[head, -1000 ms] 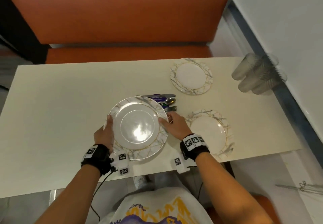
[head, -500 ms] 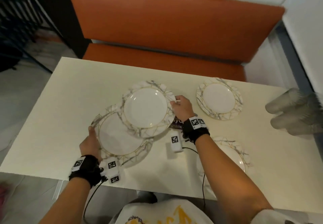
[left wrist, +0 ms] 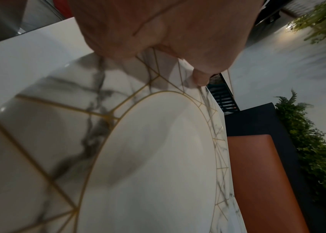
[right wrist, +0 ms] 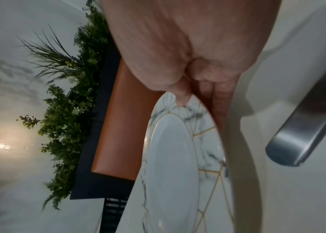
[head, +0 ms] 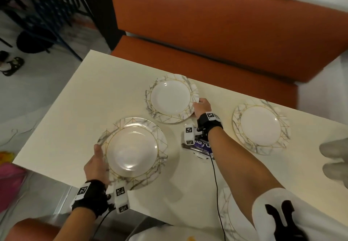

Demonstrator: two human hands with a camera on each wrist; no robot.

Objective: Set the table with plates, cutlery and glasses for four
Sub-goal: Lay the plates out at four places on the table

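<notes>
Four marble-patterned plates with gold lines are on the cream table (head: 62, 127). My left hand (head: 97, 156) grips the left rim of the near-left plate (head: 131, 150), thumb on top (left wrist: 199, 78) of the plate (left wrist: 148, 157). My right hand (head: 200, 103) pinches the right rim of the far plate (head: 171, 98); in the right wrist view the thumb (right wrist: 182, 97) lies on the plate (right wrist: 170, 157), fingers beneath, that edge a little off the table. A third plate (head: 260, 126) lies at the right, a fourth (head: 227, 212) under my right arm. A cutlery bundle (head: 200, 146) lies below my right wrist.
Translucent glasses (head: 333, 158) lie blurred at the right edge. An orange bench (head: 207, 33) runs along the table's far side. A grey cutlery handle (right wrist: 307, 126) lies beside the far plate. The floor drops away past the table's left edge.
The two plates, stacked then overlapping, are now apart: my right hand has carried one to the far side while my left holds the other near me on the left.
</notes>
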